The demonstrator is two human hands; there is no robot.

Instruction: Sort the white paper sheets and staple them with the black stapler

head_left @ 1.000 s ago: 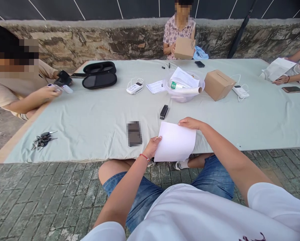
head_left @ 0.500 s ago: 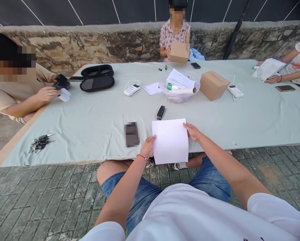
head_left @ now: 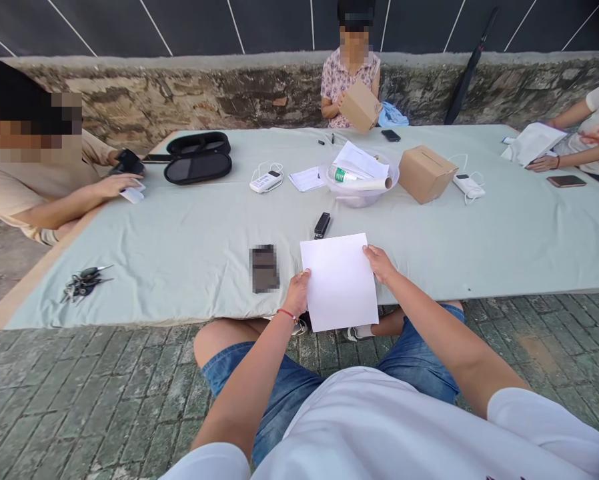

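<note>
One plain white rectangular sheet of paper (head_left: 338,283) is held up at the near edge of the pale green cloth-covered table (head_left: 189,247). The left hand (head_left: 297,293) pinches its left edge; the right hand (head_left: 379,264) pinches it near the upper right corner. A black oblong stapler (head_left: 322,225) lies just beyond. Left of it, a dark rectangular object (head_left: 264,269) is too pixelated to identify.
</note>
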